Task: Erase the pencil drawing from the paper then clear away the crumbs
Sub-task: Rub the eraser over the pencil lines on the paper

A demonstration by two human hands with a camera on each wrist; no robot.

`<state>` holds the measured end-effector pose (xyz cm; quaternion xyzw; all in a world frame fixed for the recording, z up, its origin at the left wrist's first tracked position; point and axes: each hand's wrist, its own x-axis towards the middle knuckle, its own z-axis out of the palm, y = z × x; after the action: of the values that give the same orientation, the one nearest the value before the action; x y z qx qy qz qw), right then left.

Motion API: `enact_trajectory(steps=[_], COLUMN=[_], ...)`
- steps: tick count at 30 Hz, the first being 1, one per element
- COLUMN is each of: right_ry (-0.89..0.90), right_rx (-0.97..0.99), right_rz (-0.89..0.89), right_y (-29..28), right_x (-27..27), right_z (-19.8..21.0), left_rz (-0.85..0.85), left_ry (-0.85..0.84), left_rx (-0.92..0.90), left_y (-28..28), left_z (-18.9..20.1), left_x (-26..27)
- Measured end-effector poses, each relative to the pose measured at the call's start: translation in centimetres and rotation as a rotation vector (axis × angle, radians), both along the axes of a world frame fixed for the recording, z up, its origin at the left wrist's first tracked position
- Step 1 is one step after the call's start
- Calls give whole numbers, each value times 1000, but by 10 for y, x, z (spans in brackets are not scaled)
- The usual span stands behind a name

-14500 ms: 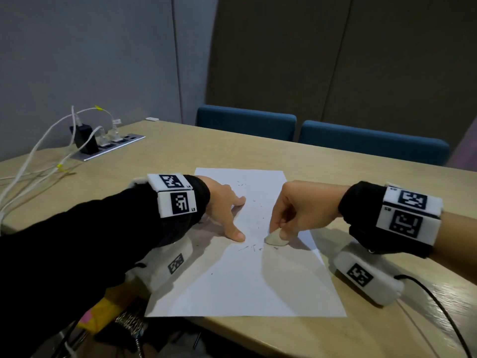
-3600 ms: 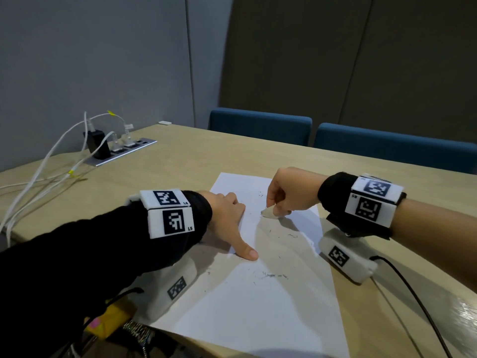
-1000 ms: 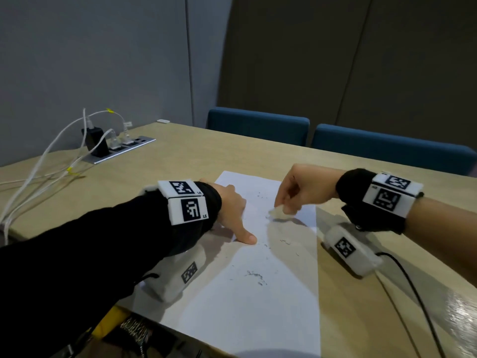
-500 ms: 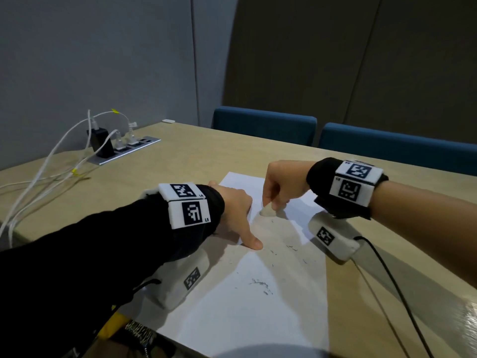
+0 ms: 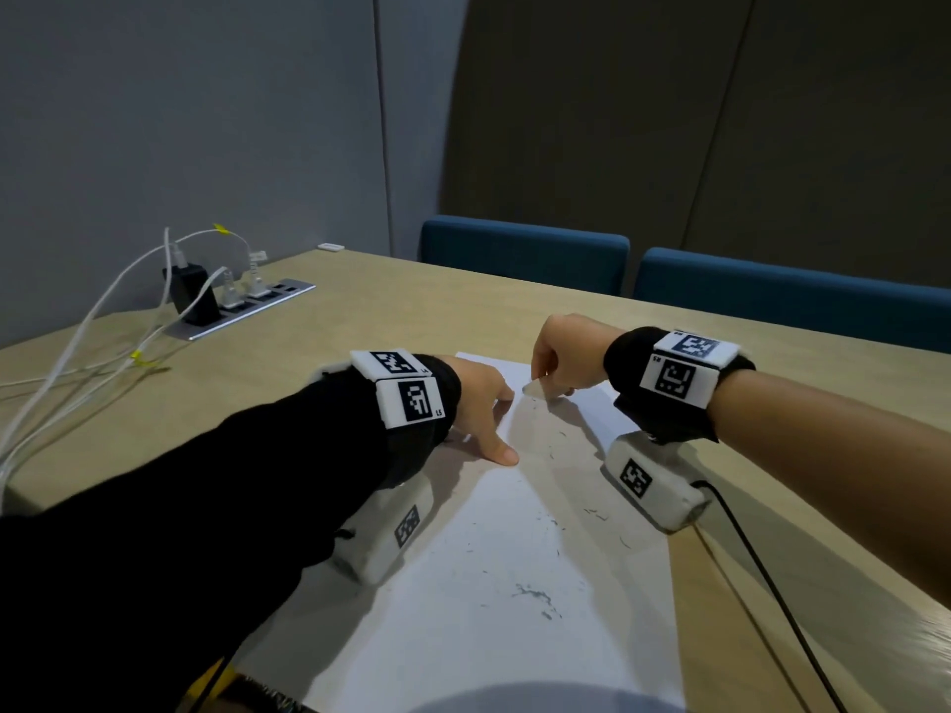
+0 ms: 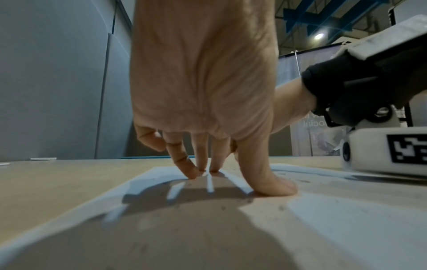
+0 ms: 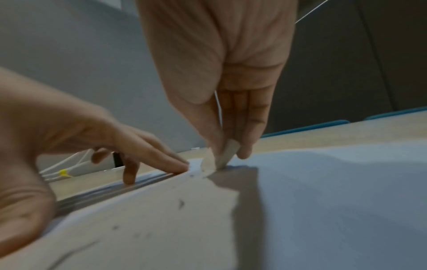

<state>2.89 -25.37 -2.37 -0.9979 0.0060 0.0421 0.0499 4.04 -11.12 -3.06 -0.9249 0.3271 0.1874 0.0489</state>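
right hand (image 5: 563,355): pinches eraser (image 7: 221,155), tip on paper (image 5: 494,584) far end
left hand (image 5: 481,403): fingers straight, pressing paper's left edge
crumbs (image 5: 535,596): scattered mid-paper

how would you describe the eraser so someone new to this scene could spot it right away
Start at the white paper on the wooden table and follow it to its far end. There the right hand pinches the eraser, a small pale wedge pressed to the sheet, unlike the thin dark crumbs scattered nearby.
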Motion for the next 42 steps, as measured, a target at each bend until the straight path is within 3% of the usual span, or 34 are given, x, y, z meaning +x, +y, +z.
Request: enact_trajectory(steps=[6, 9, 14, 24, 29, 36, 42], right_ry=[56, 111, -60, 112, -57, 1, 114], right_rx=[-101, -65, -27, -62, -31, -89, -21], right_rz=[153, 137, 70, 182, 64, 164, 186], right_y=[7, 5, 7, 4, -2, 14, 2], right_x=[-16, -17, 0, -25, -6, -11, -38], right_z=[4, 7, 4, 6, 5, 2, 6], left_rz=[-18, -36, -52, -90, -118, -144, -112], left_ry=[-16, -30, -59, -53, -74, -85, -54], left_rx=[11, 32, 31, 121, 136, 160, 189], left_y=[-4, -6, -6, -11, -11, -12, -14], left_z=[-1, -1, -1, 4, 3, 1, 2], left_x=[4, 4, 3, 1, 2, 3, 5])
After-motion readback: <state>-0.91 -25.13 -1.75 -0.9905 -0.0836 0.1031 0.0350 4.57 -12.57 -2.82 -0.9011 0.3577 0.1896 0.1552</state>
